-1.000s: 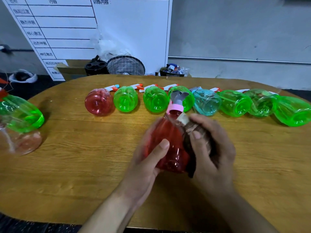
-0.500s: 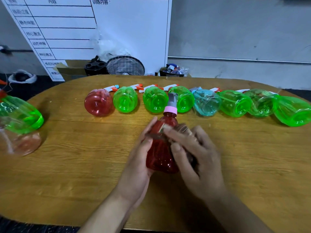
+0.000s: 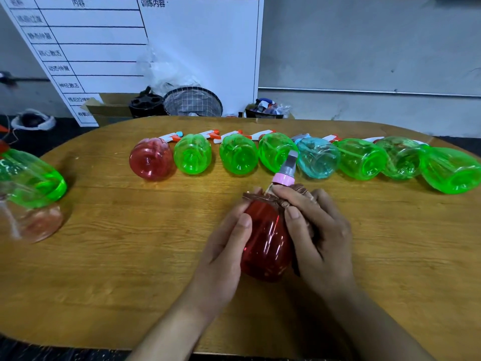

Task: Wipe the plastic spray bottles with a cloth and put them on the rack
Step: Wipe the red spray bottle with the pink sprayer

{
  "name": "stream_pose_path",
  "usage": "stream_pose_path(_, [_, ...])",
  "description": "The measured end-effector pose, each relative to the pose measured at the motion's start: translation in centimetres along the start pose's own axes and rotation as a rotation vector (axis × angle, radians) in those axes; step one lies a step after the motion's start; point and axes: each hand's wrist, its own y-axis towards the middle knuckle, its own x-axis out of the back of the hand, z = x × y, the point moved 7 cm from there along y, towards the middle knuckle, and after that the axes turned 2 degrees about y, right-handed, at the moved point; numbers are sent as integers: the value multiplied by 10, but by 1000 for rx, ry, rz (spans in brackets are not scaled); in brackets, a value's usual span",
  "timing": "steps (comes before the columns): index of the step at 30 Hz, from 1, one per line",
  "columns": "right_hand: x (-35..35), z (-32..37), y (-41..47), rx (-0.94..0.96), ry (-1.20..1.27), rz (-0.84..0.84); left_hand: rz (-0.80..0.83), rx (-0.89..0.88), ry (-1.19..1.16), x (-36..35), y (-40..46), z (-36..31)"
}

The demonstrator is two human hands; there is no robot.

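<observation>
Red bottle (image 3: 266,238): clear red plastic, held just above the wooden surface (image 3: 130,256) near the middle, pink collar and grey spray head pointing to the far side.
Left hand (image 3: 223,254): fingers curled round the left side of the red bottle, thumb on its front.
Right hand (image 3: 320,238): fingers clamped on a brown cloth (image 3: 276,198), pressing it round the neck and right side of the red bottle.
Far row: eight bottles lying on their sides across the surface, bases toward the camera; a red one (image 3: 151,160) at the left end, a blue one (image 3: 318,157) among green ones (image 3: 192,155).
Left edge: a green bottle (image 3: 33,178) over a clear pinkish one (image 3: 33,222).
Far wall: white board (image 3: 156,48) with a printed table.
</observation>
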Motion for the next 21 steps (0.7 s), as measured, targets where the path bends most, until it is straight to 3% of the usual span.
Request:
stream_pose_path(3, [-5,-4,-5,-39,-9,16,22,1,-11,-2,0,0])
stream_pose_path(9, [-33,32,-30,284,-100,225,-87,-19,-113,21,7,0])
stream_pose_path(12, [-36,34,-32,343,-87,260,-76,-35,-136,19,9,-8])
stream_pose_path(15, [-24,24,-23,252,-65,166,-78,-52,-62,16,7,-7])
stream_pose_path(21, [-1,-14,-3,-85,20,-12,68,-73,96,-9,-1,-6])
